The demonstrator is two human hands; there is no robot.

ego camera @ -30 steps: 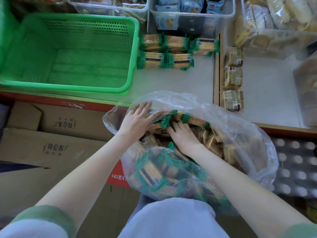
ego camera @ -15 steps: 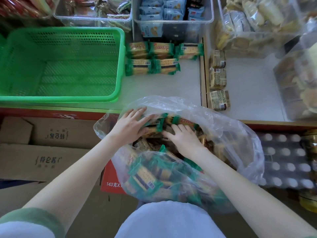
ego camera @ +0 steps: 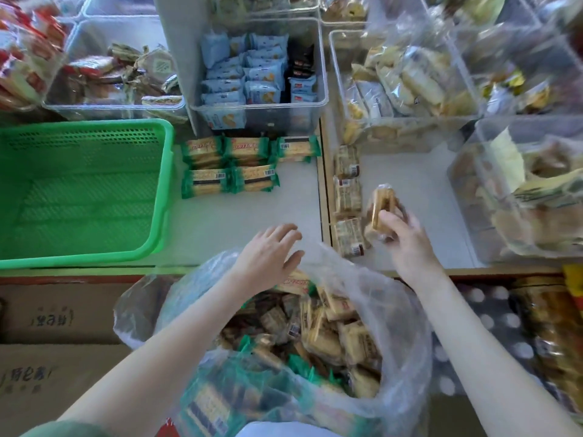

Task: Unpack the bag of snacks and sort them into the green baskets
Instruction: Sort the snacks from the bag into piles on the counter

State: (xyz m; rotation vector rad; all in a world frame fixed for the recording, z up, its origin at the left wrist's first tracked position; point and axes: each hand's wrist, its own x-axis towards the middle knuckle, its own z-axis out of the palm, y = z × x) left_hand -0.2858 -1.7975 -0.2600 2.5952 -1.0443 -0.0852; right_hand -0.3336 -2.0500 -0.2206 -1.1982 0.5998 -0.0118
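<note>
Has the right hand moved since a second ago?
Yes. The right hand left the plastic bag, going forward, and grips a brown snack pack beside the row of brown packs.

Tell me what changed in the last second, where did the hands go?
Both hands left the bag. The right hand rose rightward, gripping a brown packet beside the brown row. The left hand lifted out, open. The green basket and green packets stayed put.

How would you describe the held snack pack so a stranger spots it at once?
Start at the big clear plastic bag at the bottom. Just beyond its right side, the right hand grips a clear-wrapped tan biscuit pack. Unlike the three similar packs lying in a column to its left, it alone is in a hand.
</note>
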